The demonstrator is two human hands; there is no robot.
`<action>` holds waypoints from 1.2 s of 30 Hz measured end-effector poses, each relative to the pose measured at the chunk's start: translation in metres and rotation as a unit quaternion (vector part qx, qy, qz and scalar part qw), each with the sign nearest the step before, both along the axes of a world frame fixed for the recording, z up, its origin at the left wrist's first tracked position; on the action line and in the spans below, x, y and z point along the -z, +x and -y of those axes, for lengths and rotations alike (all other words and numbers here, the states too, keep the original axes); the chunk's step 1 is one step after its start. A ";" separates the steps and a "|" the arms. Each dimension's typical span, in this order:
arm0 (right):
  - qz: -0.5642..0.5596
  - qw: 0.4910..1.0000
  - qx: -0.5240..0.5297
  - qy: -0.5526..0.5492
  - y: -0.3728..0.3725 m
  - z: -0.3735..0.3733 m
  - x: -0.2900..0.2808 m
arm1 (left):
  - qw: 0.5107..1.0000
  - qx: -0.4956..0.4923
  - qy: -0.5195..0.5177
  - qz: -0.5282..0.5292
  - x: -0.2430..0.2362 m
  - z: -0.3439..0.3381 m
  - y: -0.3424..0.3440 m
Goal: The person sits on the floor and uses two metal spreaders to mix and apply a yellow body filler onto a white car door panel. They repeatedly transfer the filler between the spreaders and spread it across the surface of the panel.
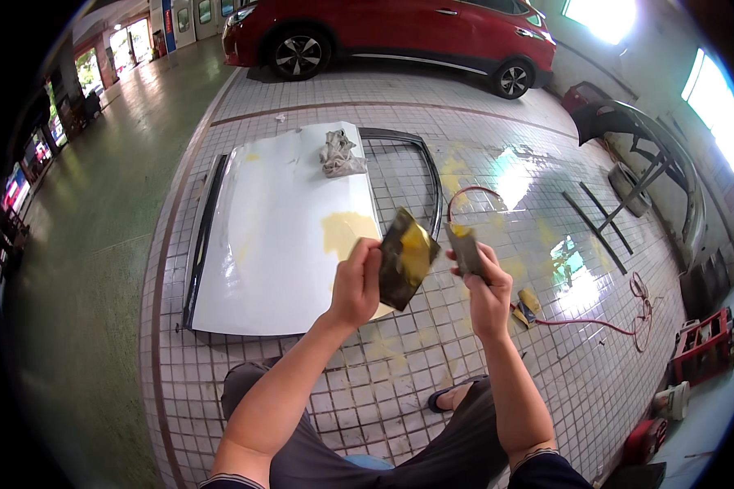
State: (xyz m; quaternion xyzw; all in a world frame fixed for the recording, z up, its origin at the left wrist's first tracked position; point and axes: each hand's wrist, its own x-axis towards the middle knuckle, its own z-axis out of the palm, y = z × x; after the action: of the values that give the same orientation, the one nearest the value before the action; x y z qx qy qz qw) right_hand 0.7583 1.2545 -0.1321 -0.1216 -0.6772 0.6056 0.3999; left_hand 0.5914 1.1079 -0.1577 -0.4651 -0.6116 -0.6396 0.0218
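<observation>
My left hand (355, 285) grips the edge of a dark, square mixing board (393, 284) smeared with yellow body filler (414, 251). Just to the right, my right hand (489, 292) pinches a dark, flat filler spreader (466, 251) with yellow filler along its upper edge. Board and spreader are close together, a small gap between them. Under and beyond my left hand lies a white car door panel (273, 244) with a yellow filler patch (347, 232). A crumpled grey rag (340, 156) rests on the panel's far right part; its black window frame (434, 167) extends to the right.
A yellow-and-dark tool (527, 305) on a red hose (587, 323) lies on the tiled floor to my right. Beyond it are a black metal stand (597, 230), a bumper (683, 163) and a tyre (630, 189). A red car (391, 33) stands at the far side.
</observation>
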 end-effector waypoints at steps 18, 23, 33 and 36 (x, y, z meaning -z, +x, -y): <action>0.151 0.715 -0.246 -0.637 0.001 0.017 0.024 | 0.996 -0.049 0.054 0.049 0.010 -0.004 0.023; 0.073 0.708 -0.301 -0.635 0.003 0.014 0.006 | 0.989 0.070 0.071 -0.112 0.018 -0.005 0.025; -0.012 0.956 -0.205 -0.208 0.011 -0.017 0.003 | 0.980 -0.098 -0.172 0.002 0.014 -0.014 0.016; -0.069 0.984 -0.132 -0.096 0.009 -0.017 0.007 | 0.994 -0.043 -0.070 0.074 0.014 -0.012 0.017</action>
State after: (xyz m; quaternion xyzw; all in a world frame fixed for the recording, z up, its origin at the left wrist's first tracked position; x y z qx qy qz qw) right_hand 0.7670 1.2714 -0.1387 -0.0274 -0.5968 0.7222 0.3485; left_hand 0.6084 1.1200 -0.1714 -0.3899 -0.6740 -0.6268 -0.0285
